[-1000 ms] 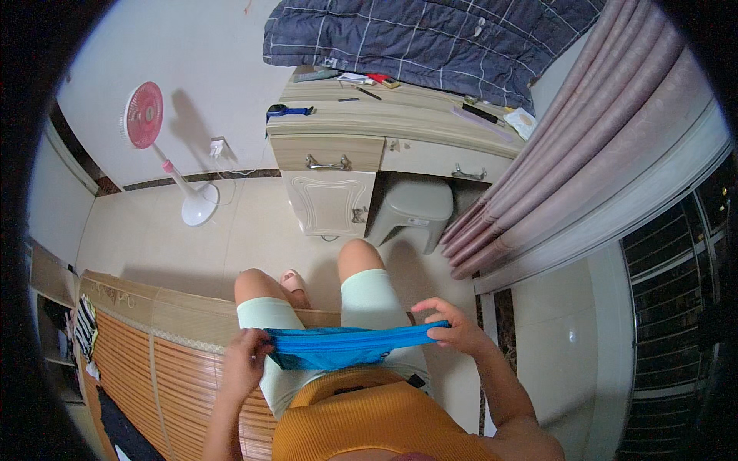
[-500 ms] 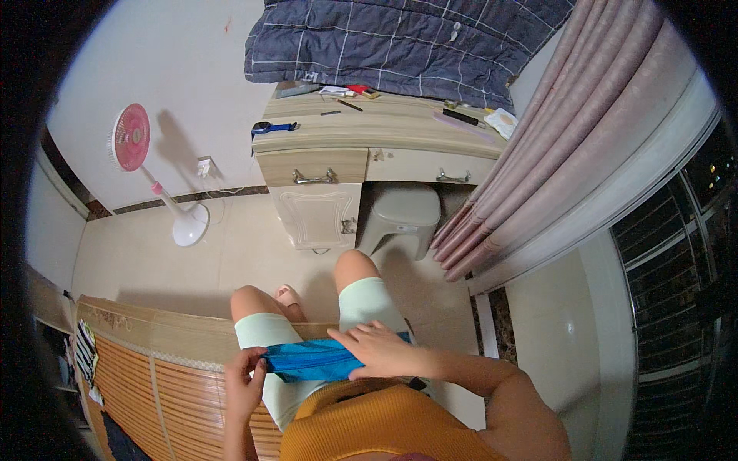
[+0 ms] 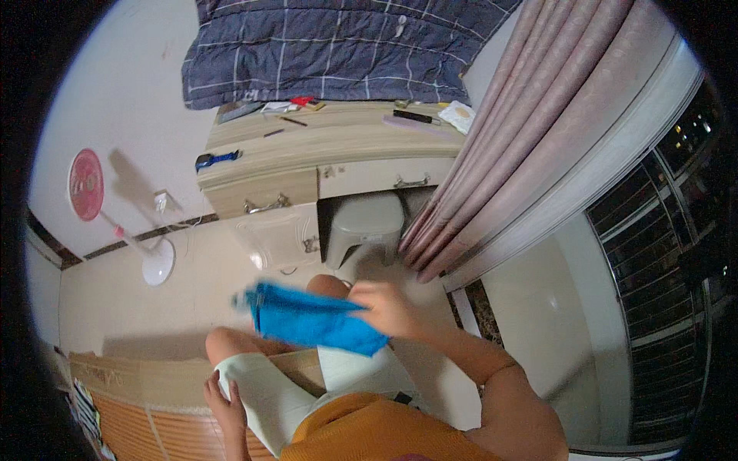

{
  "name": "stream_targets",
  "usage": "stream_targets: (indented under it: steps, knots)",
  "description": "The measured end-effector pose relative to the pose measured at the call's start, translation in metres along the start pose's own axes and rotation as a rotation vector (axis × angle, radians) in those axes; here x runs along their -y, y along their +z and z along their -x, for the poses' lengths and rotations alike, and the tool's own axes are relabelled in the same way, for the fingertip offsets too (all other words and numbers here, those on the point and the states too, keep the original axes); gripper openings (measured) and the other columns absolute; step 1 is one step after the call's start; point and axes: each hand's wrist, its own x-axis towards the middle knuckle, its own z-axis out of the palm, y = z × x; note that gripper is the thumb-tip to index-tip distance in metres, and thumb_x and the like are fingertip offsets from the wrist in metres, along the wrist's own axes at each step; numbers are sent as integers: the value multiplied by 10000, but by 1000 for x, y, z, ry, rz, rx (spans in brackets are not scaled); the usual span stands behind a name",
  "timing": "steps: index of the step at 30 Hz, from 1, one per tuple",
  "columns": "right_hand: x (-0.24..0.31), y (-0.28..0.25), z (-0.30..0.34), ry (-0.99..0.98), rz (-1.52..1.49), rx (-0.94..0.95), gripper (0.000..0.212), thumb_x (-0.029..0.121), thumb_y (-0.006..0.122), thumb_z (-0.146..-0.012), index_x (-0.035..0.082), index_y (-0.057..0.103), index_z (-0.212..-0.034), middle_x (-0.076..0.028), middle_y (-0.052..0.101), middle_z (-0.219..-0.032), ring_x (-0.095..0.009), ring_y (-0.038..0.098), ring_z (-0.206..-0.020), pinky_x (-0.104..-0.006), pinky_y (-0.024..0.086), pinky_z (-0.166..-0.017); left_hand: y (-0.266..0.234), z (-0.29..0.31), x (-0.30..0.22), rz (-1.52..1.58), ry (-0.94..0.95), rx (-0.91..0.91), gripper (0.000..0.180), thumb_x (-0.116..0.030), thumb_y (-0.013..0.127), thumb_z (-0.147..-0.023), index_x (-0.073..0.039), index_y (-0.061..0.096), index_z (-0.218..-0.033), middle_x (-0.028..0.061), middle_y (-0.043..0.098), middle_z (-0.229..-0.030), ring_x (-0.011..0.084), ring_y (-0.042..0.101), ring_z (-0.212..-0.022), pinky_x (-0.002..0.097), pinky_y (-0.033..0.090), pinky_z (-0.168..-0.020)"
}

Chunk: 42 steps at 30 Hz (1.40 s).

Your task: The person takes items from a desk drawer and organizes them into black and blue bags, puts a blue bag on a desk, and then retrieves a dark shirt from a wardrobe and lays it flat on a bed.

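My right hand (image 3: pixel 388 309) grips one end of a blue fabric pouch (image 3: pixel 315 319) and holds it up over my knees. Motion blurs the pouch, and its far end tilts up to the left, with a small pale part at the tip that I cannot make out. Over by my left thigh, my left hand (image 3: pixel 225 401) is empty, fingers apart, touching or close to the pale shorts (image 3: pixel 265 388).
Ahead stands a wooden desk (image 3: pixel 307 150) with a blue watch (image 3: pixel 217 159) and pens on it. A grey stool (image 3: pixel 365 223) sits beneath. A pink fan (image 3: pixel 86 184) is at left, a pink curtain (image 3: pixel 511 138) at right. I sit on a slatted bed (image 3: pixel 177 434).
My left hand has let go of the pouch and dropped to my thigh. My right hand has lifted the pouch up and forward off my lap. The view has shifted.
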Motion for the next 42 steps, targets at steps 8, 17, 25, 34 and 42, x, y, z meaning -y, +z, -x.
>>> stream_targets:
  steps: [8, 17, 25, 34, 42]
  knots:
    - [-66, -208, -96, 384, 423, -677, 376, 244, 561, -860, -29, 546, -1120, -245, 605, -990, -354, 596, -915, -434, 444, -791, 59, -31, 1, -399, 78, 66, 663, -269, 616, -735, -137, 370, -1336, 274, 246, -1338, 453, 245, -1220, 550, 246, -981]
    - [-178, -392, -177, 404, 661, -1006, 277, 161, 554, -830, 33, 613, -1069, -243, 617, -976, -393, 585, -940, -424, 447, -820, 73, -56, -16, -455, 22, 48, 660, -241, 619, -685, -129, 402, -1298, 268, 287, -1287, 432, 282, -1180, 545, 253, -963]
    - [-246, -449, -170, 619, 1106, -995, 294, 82, 439, -786, 38, 641, -994, -257, 619, -908, -416, 594, -890, -455, 460, -810, 84, -62, 29, -506, 25, 20, 774, -422, 642, -685, -74, 371, -1321, 281, 300, -1319, 451, 301, -1197, 555, 270, -970]
    - [-299, -443, -137, 700, 1185, -882, 257, 77, 435, -792, 17, 666, -889, -253, 620, -902, -407, 606, -860, -453, 482, -777, 84, -66, 34, -705, -86, 109, 838, -597, 570, -735, -179, 255, -1390, 242, 296, -1365, 425, 289, -1224, 575, 229, -1001]
    - [-337, -448, -127, 688, 1136, -726, 195, 82, 493, -748, 2, 661, -805, -256, 618, -848, -422, 603, -830, -471, 480, -767, 86, -69, 14, -809, 24, 89, 794, -556, 610, -707, -177, 327, -1345, 243, 367, -1286, 432, 361, -1155, 548, 288, -966]
